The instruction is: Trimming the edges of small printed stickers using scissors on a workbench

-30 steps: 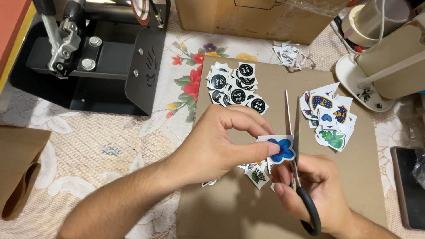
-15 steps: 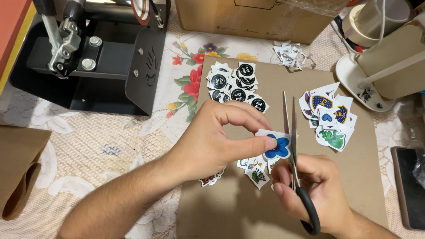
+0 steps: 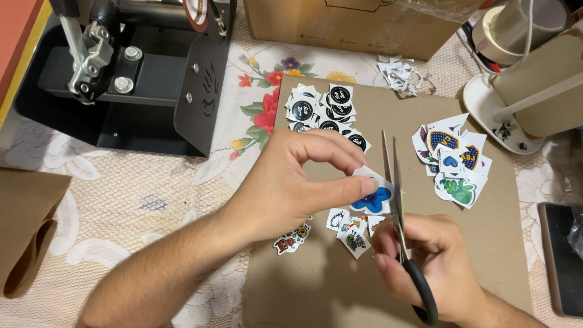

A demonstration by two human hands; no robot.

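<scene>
Pinching a blue flower sticker point(image 3: 371, 199) between thumb and forefinger: left hand point(image 3: 291, 182), fingers point(image 3: 340, 159) clamped together on its paper edge, held just above the brown cardboard sheet point(image 3: 486, 243).
Gripped in right hand point(image 3: 434, 267): black-handled scissors point(image 3: 398, 200), fingers closed through the loops, blades nearly shut and pointing toward 12 o'clock, touching the sticker's right edge.
Lay directly under the held sticker, at 6 o'clock of it: small cut cartoon stickers point(image 3: 351, 231), loosely scattered on the cardboard.
Lay at 9 o'clock of those, at the cardboard's left edge: red-and-yellow character sticker point(image 3: 290, 238).
Piled at 12 o'clock of the left hand: round black-and-white stickers point(image 3: 322, 109).
Piled at 3 o'clock of the scissors, well apart: larger mixed stickers point(image 3: 452, 161), blue, yellow and green.
Scattered at the cardboard's far edge: white paper offcuts point(image 3: 398, 73).
Stood at 10 o'clock on the tabletop point(image 3: 139, 194), on a floral lace cloth: black press machine point(image 3: 121, 79).
Stood at 12 o'clock: cardboard box point(image 3: 364, 27).
Lay at 3 o'clock, at the frame edge: dark phone point(image 3: 562, 255).
</scene>
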